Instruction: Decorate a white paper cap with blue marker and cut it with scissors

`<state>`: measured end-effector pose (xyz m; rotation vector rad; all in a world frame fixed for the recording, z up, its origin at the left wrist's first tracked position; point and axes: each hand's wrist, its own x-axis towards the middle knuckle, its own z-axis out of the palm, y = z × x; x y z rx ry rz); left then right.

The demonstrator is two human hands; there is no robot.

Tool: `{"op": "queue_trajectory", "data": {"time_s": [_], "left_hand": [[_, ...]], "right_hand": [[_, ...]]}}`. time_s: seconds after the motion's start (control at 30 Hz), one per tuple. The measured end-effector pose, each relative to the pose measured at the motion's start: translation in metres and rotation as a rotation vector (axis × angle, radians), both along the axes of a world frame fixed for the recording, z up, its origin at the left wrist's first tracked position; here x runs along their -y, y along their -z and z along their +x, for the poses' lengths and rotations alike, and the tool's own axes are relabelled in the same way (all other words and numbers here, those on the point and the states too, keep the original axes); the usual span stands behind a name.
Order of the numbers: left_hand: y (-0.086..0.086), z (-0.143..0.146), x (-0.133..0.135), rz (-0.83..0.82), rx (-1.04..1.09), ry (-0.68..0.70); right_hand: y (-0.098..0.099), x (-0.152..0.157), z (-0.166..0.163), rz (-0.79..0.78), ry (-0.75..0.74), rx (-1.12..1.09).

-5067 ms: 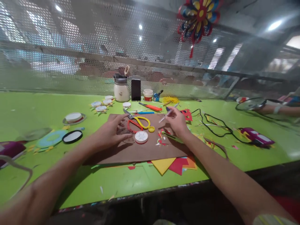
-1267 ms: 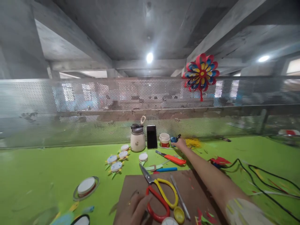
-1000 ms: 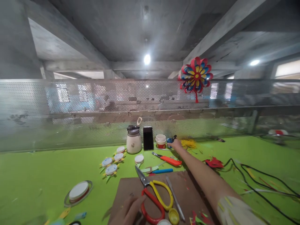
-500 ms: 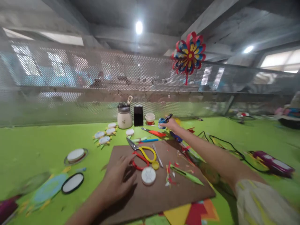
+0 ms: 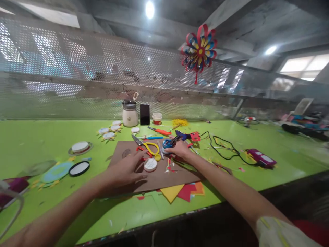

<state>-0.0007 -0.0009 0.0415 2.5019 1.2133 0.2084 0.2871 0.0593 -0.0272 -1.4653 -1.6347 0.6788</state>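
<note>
My right hand is closed around a small blue jar with a black pen-like object sticking out of it, over the far right part of a brown board. My left hand hovers with fingers spread at the board's left side, beside a round white disc with faint lines on top. Just beyond it lie scissors with one yellow and one red handle. A thin silver pen rests between the scissors and the jar. Paper scraps litter the board near my right hand.
Behind the board are an orange cutter, a blue pen, a beige kettle, a phone and a white tub. A purple device with a black cable stands right. Coloured paper pokes from under the board.
My right hand has brought the blue jar from the back of the table nearer, onto the board. My left hand stays open by the white disc. The camera view has shifted.
</note>
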Motion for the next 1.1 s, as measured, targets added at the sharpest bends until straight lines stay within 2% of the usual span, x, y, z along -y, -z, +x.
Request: {"op": "queue_trajectory", "data": {"time_s": [0.13,0.3,0.47,0.7,0.9,1.1], "left_hand": [[-0.004,0.011,0.006,0.000,-0.060,-0.016],[0.009,0.022,0.005,0.047,-0.040,-0.061],[0.025,0.023,0.002,0.089,0.036,-0.054],[0.040,0.017,0.000,0.112,0.146,-0.068],[0.049,0.012,-0.001,0.094,0.158,-0.053],[0.050,0.013,-0.001,0.042,0.196,-0.071]], "right_hand": [[0.000,0.005,0.000,-0.007,-0.059,-0.067],[-0.004,0.015,0.007,0.031,-0.074,-0.200],[-0.010,0.020,0.018,0.091,0.037,-0.293],[-0.020,0.024,0.007,0.203,0.126,-0.338],[-0.034,0.027,0.009,0.342,0.202,-0.326],[-0.041,0.036,0.012,0.436,0.303,-0.405]]}}
